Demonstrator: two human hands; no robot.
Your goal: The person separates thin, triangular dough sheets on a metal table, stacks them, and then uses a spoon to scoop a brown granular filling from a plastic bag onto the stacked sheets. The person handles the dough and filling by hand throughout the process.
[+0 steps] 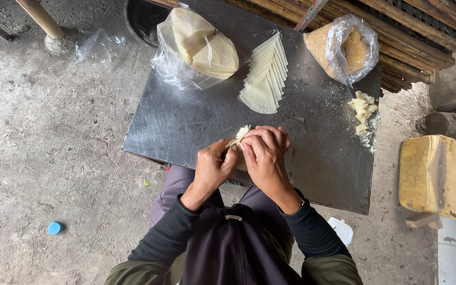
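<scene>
Left hand (210,168) and right hand (264,152) both pinched shut on folded wrapper (240,135) above steel table (186,121).

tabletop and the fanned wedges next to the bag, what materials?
Tabletop: looks like sheet metal, dull grey, with soft glare and scuffs. Fanned wedges: probably thin dough or pastry sheets, pale cream, matte, flexible-looking. Exact type unclear.
</scene>
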